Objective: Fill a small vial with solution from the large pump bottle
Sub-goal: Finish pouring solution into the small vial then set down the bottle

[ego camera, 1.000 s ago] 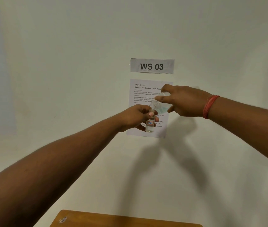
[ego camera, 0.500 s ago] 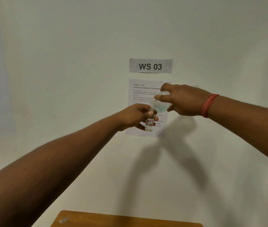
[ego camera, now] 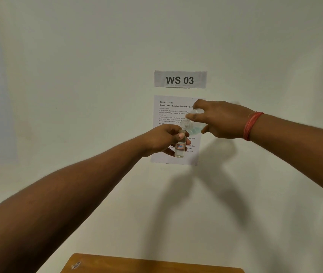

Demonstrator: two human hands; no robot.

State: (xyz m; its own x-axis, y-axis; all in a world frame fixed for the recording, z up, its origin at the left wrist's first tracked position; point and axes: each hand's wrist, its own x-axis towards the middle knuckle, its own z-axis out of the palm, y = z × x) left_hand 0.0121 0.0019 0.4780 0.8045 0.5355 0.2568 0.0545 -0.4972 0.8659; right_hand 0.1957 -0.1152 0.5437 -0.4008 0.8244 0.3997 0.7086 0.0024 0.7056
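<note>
Just right of frame centre, my left hand (ego camera: 163,139) grips the small vial (ego camera: 180,148) upright so its mouth stays open to the pour. My right hand (ego camera: 220,120) grips the large bottle (ego camera: 193,126) tilted above it, neck meeting the vial's rim.

Clear little glass vial (ego camera: 180,149) shows a red-and-white label; the clear plastic bottle (ego camera: 193,126) holds pale blue liquid; a red thread band (ego camera: 252,126) wraps the wrist; the orange-brown wooden tabletop (ego camera: 152,266) sits below.
</note>
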